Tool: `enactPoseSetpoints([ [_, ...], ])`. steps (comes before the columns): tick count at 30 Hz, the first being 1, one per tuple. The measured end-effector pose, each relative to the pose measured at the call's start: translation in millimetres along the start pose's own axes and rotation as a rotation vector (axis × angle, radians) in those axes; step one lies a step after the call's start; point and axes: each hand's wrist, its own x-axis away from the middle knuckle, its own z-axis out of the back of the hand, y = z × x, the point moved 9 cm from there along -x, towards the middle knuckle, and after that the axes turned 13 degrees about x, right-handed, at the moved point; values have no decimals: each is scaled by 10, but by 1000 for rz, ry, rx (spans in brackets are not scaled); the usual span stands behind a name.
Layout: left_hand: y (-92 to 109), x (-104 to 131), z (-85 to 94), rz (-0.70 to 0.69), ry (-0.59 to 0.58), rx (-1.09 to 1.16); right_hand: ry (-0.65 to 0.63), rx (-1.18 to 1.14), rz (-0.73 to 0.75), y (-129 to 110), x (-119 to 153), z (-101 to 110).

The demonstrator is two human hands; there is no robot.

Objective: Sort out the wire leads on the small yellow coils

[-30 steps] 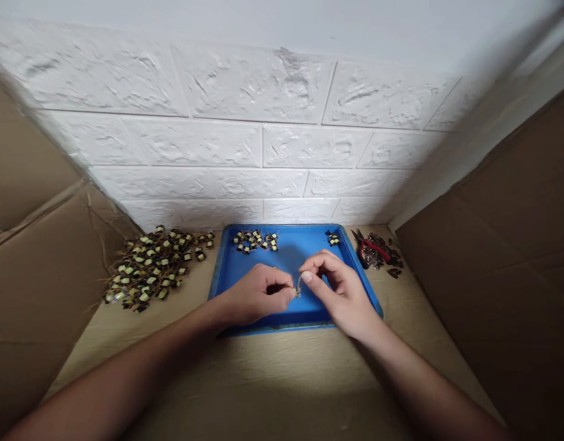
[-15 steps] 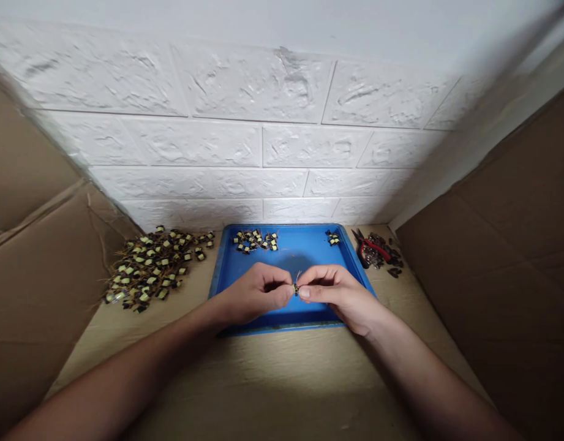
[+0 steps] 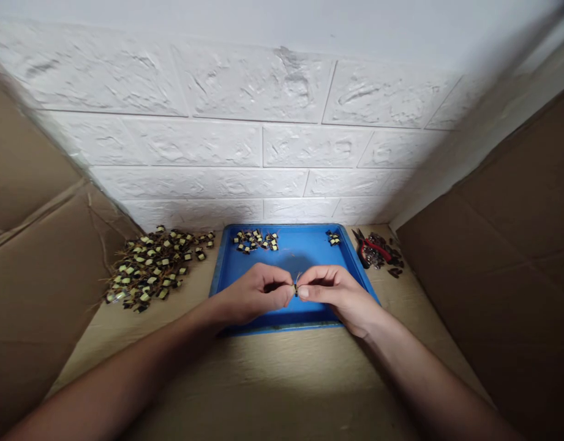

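Over the blue tray (image 3: 282,327), my left hand (image 3: 258,293) and my right hand (image 3: 339,294) meet at their fingertips. Between them they pinch one small wire-wound coil (image 3: 296,290), black and yellow, with thin wire ends sticking up. Thumb and forefinger of each hand are closed on it, so most of the coil is hidden. Similar coils (image 3: 255,240) lie in a cluster at the tray's far left. A couple more coils (image 3: 333,238) sit in its far right corner.
A large heap of coils with loose wire leads (image 3: 148,266) covers the table at left. Red-handled pliers (image 3: 374,248) lie at right beside dark metallic pieces (image 3: 394,271). Cardboard panels (image 3: 502,245) flank both sides, and a white brick-patterned wall (image 3: 226,144) stands behind.
Both hands hold almost the same place and grip. Only a slight shift of the fingers and wire ends shows at the coil.
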Motion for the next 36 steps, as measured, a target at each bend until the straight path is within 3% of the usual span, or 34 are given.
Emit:
enactPoseSetpoints([
  [5,-3,2,1,5,13,4,12,60,63,-75,0,14],
  [11,8,-8,10,11,49,-5,-77,83,221,-229,50,-67],
  [18,59,-21,-47,14,27,-103,61,345,345,-361,68,12],
  [27,114,-25,-160,-234,14,-344,16,304,254,-277,30,-42],
  [29,100,-8,-287,-254,-43,-411,82,266,257,-271,1,42],
  [32,176,25,-390,-281,-101,-580,335,223,292,-290,-2,322],
  [34,342,48,-257,-314,-7,-745,428,239,312,-288,1,424],
  [36,515,72,-17,-302,129,-965,426,320,320,-277,-23,411],
])
